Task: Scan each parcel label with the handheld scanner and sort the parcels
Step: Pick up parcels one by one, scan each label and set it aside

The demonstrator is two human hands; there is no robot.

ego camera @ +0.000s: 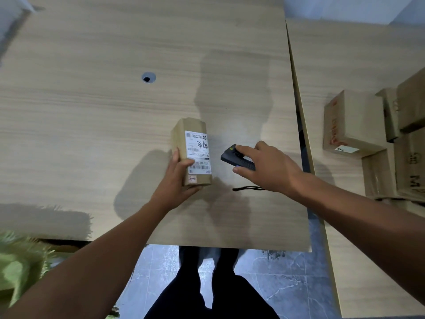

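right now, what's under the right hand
The right hand grips the black scanner, front end showing; its back half is covered by the palm. A black cord lies on the table beneath the wrist.

i see a tan-brown parcel (181,134), its white label (197,153) printed in black. the scanner (230,157) is black with a yellow-green patch. the table (92,111) shows pale, streaked wood grain. at 3 o'clock, brown boxes (354,120) carry red print, and at 6 o'clock the floor tiles (287,284) are blue-grey, veined white.
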